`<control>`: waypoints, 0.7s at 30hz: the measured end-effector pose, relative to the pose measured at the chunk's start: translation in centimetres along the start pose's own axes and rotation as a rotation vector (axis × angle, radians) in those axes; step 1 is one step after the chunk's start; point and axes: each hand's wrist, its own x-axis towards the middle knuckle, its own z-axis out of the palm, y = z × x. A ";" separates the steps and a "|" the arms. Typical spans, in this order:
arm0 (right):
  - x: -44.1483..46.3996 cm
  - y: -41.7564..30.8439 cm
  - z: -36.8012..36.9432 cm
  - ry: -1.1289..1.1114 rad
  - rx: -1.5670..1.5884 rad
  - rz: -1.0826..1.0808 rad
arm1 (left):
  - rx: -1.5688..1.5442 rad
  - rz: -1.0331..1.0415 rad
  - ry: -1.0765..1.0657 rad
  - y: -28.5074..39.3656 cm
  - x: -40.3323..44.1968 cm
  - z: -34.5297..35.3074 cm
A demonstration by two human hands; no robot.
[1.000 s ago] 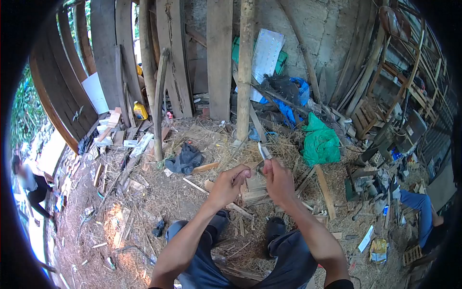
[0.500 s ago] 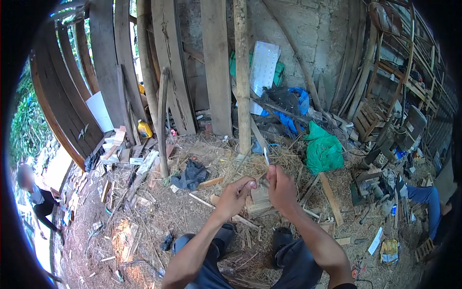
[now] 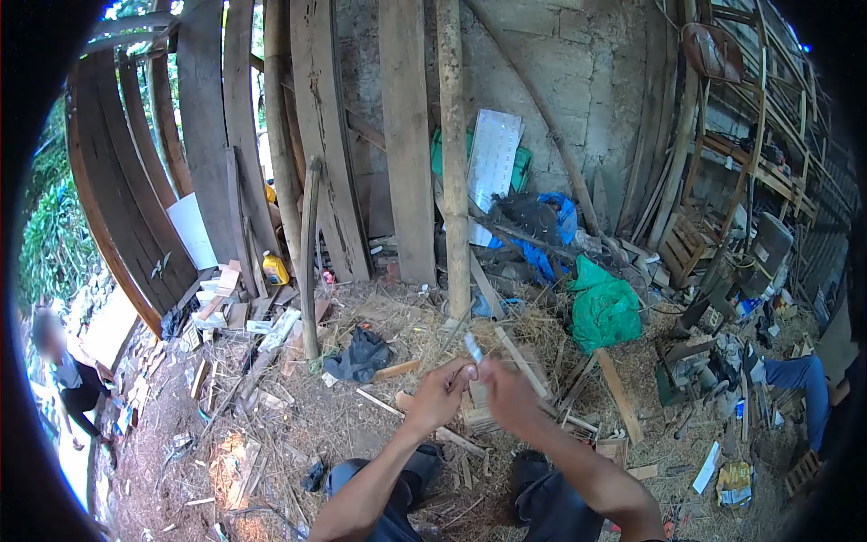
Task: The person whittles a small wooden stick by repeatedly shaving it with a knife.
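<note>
In front of my knees my two hands are close together above the littered ground. My right hand is closed around what looks like a knife, and only its pale, narrow blade shows, pointing up and away. My left hand is pinched, thumb against fingers, right beside the right hand. Whatever lies between its fingertips is too small and too hidden to name. Below the hands is a pale wood block, partly covered by them.
A wooden post stands straight ahead. Around it lie a green sack, a black plastic bag and a loose plank. One person is at far left; another person's jeans-covered leg shows at right.
My right hand has moved left and down, nearer my left hand, and the blade now leans left. The left hand stays pinched. The view has tilted up slightly.
</note>
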 end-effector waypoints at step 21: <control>0.2 -1.0 0.2 -0.090 0.062 -0.052 | -0.581 -0.153 0.329 -0.4 0.8 -2.4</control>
